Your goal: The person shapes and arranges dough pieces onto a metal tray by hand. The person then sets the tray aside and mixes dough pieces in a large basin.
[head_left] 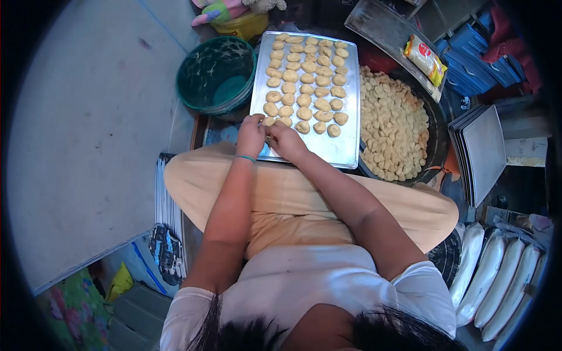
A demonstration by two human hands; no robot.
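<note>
A silver metal tray (336, 153) lies in front of me, bearing rows of flattened pale dough pieces (304, 100). Both hands are together at its near left corner. My left hand (252, 136) has its fingers bent inward beside the lowest dough pieces. Close against it, my right hand (284, 139) is curled, its fingertips near the left ones. What lies between the fingers is too small and hidden to make out. To the right of the tray, a large dark round basin (436, 126) holds a heap of similar dough pieces (392, 123).
A green tub (202, 76) stands left of the tray. Behind the basin, a yellow-and-white packet (425, 59) rests on a tilted tray (377, 24). Stacked trays (483, 149) stand at the right, above white filled bags (489, 281). A large pale board (88, 146) spans the left.
</note>
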